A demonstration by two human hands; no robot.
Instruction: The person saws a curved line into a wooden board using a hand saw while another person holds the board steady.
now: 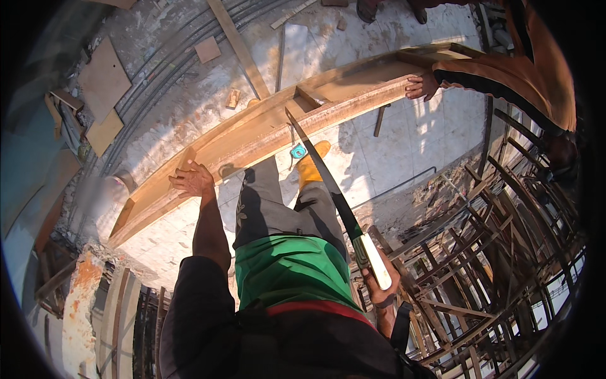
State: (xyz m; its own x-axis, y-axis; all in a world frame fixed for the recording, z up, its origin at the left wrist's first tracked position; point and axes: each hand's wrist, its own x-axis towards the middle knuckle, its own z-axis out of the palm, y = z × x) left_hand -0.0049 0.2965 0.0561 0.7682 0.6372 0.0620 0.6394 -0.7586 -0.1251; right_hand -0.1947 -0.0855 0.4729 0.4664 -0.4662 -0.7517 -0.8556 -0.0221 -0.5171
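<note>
My right hand [382, 285] is wrapped around the pale handle of a handsaw [338, 189]. Its long dark blade points up and away, with the tip over the near edge of a long wooden frame [265, 136]. Built of boards with short crosspieces, the frame stretches across in front of me. My left hand [193, 180] rests on the frame's left part, fingers spread. At the right part, a co-worker's hand [424, 86] in an orange-and-black sleeve lies on the near board. A blue tape measure [298, 151] shows below the frame, beside my yellow boot [310, 165].
Dark wooden sticks and boards [486, 252] are piled at the right. Long grey pipes [158, 79] curve along the far left, near loose plywood pieces [104, 79]. A plank [240, 47] runs from the frame to the far side. A block with peeling paint [82, 309] stands at the lower left.
</note>
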